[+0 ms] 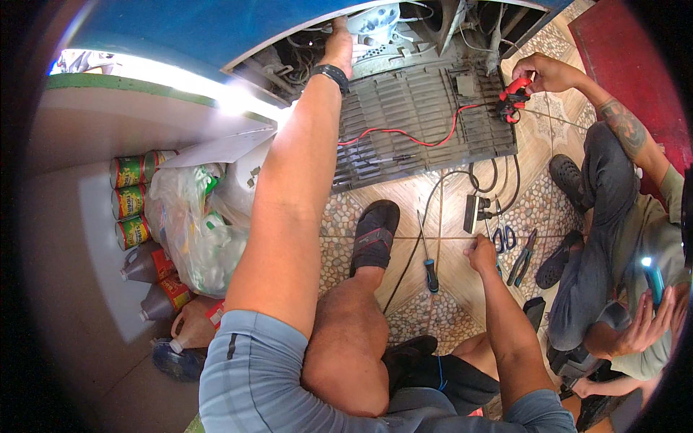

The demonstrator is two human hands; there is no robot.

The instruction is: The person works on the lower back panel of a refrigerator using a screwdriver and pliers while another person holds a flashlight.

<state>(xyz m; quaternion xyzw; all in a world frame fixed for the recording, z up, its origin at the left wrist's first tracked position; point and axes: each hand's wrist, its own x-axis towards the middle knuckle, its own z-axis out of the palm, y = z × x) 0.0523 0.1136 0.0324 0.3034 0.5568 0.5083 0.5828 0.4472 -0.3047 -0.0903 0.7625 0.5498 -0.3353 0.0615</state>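
Observation:
My left hand (338,52), with a dark band at the wrist, reaches into the open underside of a blue appliance (180,29). Its fingertips are hidden among wires beside a whitish metal part (379,29). Down on the tiles, my right hand (481,254) is closed around a slim screwdriver (487,227); the thin shaft and a bit of blue handle show past the fingers. Close by lie dark-handled scissors (504,238), pliers (521,258) and another screwdriver (431,274). A black-and-white power strip (472,213) with plugged cords sits just beyond that hand.
A detached slatted panel (419,108) lies below the opening, crossed by a red lead (433,143). At right, a co-worker's hand (548,72) holds a red-and-black object (514,97); another hand holds a lit phone (654,281). Cans (128,202), jugs (162,299) and a plastic bag (184,224) line the left.

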